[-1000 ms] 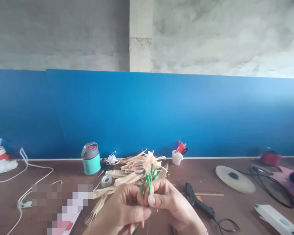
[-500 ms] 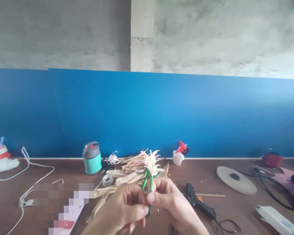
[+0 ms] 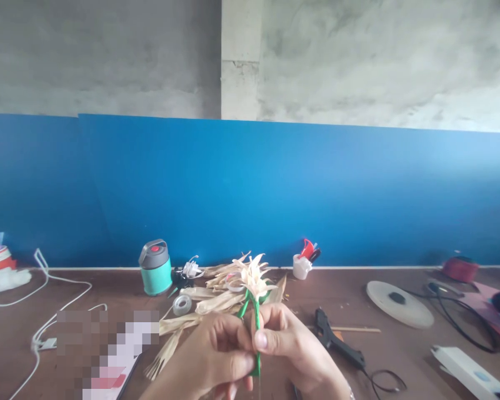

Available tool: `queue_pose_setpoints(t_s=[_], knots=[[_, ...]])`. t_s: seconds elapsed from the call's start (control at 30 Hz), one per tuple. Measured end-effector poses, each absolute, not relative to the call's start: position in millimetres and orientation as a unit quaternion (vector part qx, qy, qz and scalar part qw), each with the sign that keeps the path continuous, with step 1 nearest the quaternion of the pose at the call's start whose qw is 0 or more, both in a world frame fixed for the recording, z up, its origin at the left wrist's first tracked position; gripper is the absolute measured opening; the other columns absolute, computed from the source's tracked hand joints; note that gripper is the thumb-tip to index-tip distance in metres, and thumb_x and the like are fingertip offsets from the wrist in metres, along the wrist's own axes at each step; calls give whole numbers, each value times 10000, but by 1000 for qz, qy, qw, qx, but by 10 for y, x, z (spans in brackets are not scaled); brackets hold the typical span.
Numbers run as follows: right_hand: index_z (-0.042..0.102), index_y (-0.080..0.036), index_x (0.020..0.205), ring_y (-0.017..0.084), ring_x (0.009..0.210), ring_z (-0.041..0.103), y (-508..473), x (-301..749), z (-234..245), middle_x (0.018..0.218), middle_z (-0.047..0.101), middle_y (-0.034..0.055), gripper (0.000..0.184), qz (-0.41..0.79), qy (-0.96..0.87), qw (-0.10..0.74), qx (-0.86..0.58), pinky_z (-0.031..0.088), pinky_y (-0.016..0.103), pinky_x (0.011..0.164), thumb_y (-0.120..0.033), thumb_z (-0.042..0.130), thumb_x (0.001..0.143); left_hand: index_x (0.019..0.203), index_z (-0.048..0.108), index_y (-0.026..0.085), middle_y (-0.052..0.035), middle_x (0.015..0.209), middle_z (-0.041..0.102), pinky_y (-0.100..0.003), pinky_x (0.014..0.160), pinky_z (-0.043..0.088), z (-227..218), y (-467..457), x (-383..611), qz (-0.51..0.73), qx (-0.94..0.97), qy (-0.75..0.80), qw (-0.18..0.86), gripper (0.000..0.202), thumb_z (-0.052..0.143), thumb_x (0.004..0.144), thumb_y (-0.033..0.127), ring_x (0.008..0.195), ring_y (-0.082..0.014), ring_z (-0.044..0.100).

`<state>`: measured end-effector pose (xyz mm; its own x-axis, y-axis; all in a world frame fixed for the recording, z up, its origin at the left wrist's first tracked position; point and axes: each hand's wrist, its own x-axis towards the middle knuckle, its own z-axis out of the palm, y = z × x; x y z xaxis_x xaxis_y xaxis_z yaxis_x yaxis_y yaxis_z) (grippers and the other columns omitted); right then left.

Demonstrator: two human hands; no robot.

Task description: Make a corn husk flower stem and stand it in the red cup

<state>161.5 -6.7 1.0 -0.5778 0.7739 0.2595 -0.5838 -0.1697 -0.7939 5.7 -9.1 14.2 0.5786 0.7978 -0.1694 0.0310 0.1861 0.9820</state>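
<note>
Both my hands hold a small handmade flower (image 3: 252, 279) with pale straw-coloured petals on a green wrapped stem (image 3: 256, 328). My left hand (image 3: 210, 355) pinches the stem from the left, thumb and fingers closed on it. My right hand (image 3: 294, 347) grips the same stem from the right, thumb pressed against it just below the petals. The flower stands upright above my fingers, over the brown table (image 3: 391, 344).
Dried husk strips (image 3: 210, 303) lie behind my hands, with a tape roll (image 3: 182, 305) and a teal jar (image 3: 155, 267). A black glue gun (image 3: 337, 339) lies to the right, then a white disc (image 3: 400, 304), cables and a white box (image 3: 469, 371). White cord (image 3: 45, 322) trails at left.
The flower sits slightly higher above my fingers and my hands have shifted a little along the stem, turning it between the fingers. Nothing on the table moved.
</note>
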Motion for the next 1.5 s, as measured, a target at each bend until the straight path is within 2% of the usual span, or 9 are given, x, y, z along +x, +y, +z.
queue_pose_setpoints(t_s=[0.23,0.47,0.77,1.0,1.1,1.2,1.27,1.4,1.5], knots=[[526,-127,592,84,470,513,-71,1629,-12,541,546,-10,325,736,-462,471,-151,398,184,453,-304,788,668,618,552,154,35,535,623,-114,318,299,212,-200,103,312,590,421,615,103,636,673,172,333,-20,464],[549,-131,593,107,474,535,-80,1610,-28,530,531,-13,288,777,-437,448,-68,452,206,445,-312,742,705,596,604,145,11,469,633,-118,276,272,116,-138,113,310,526,317,726,168,674,688,266,276,-17,425],[542,-134,583,116,482,556,-78,1613,-3,565,534,-10,279,774,-441,449,-74,468,229,464,-284,742,705,629,555,158,26,518,632,-124,323,327,208,-158,84,291,560,346,694,211,688,723,292,304,-12,446],[578,-113,609,78,490,508,-97,1672,18,552,560,-11,247,726,-457,488,-161,376,182,478,-230,788,666,631,511,169,63,497,573,-126,325,315,211,-228,151,304,578,432,621,153,653,684,184,320,-17,433],[562,-112,596,70,513,490,-92,1677,23,571,555,-6,286,723,-463,486,-161,356,184,503,-268,790,668,659,513,174,68,508,584,-129,358,337,268,-250,151,297,566,417,646,151,659,666,136,343,-15,439],[550,-124,601,86,495,505,-86,1673,21,591,584,15,301,732,-466,477,-137,372,206,493,-310,770,688,652,538,164,65,586,615,-116,462,397,283,-256,132,321,535,348,700,246,748,556,78,451,-8,498],[554,-123,607,90,473,511,-85,1679,19,588,591,19,295,734,-471,472,-128,373,210,476,-312,763,694,669,575,159,46,643,642,-122,506,422,261,-244,109,325,524,308,725,252,793,546,133,511,-19,538],[552,-116,596,84,464,509,-88,1706,23,545,577,8,299,735,-486,455,-129,349,193,462,-300,766,691,730,644,145,5,616,652,-141,437,401,164,-174,49,274,561,282,728,267,707,722,405,459,-39,543],[550,-113,584,77,474,502,-84,1716,31,540,571,2,305,734,-489,453,-133,345,186,464,-294,778,674,755,649,136,11,616,635,-148,422,408,83,-100,12,251,592,275,715,253,656,794,385,449,-41,527]])
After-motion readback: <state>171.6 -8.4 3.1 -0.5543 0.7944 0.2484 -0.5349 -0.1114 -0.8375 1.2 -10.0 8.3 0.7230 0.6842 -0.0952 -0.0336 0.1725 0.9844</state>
